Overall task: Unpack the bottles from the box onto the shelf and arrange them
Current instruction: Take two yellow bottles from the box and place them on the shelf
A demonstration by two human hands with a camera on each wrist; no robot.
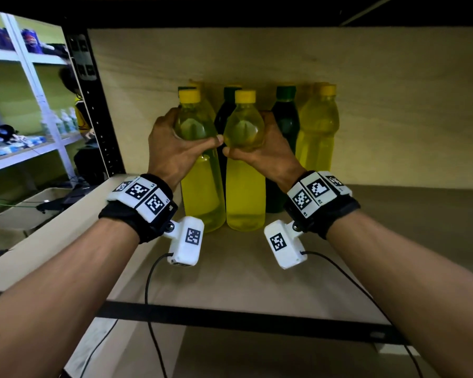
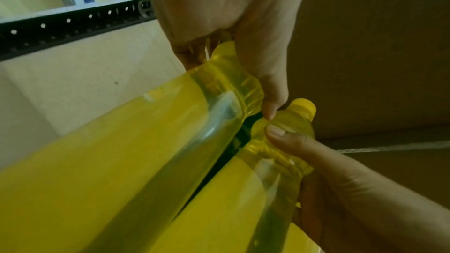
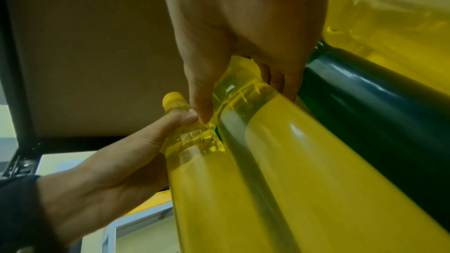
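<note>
Two yellow bottles with yellow caps stand side by side on the wooden shelf [image 1: 243, 268]. My left hand [image 1: 175, 143] grips the left yellow bottle [image 1: 201, 192] around its shoulder. My right hand [image 1: 268, 148] grips the right yellow bottle [image 1: 245, 192] the same way, and the two thumbs nearly touch. In the left wrist view my left hand [image 2: 243, 61] wraps the left yellow bottle [image 2: 146, 151]. The right wrist view has my right hand [image 3: 243, 55] curled around the right yellow bottle [image 3: 304, 170]. Behind them stand a dark green bottle [image 1: 283, 148] and a yellow bottle [image 1: 317, 132].
More bottles stand in the back row against the plywood back wall [image 1: 393, 105], partly hidden. A black perforated upright [image 1: 96, 105] bounds the shelf on the left. Cardboard [image 1: 25, 214] lies lower left. The shelf's black front rail [image 1: 230, 315] runs under my forearms.
</note>
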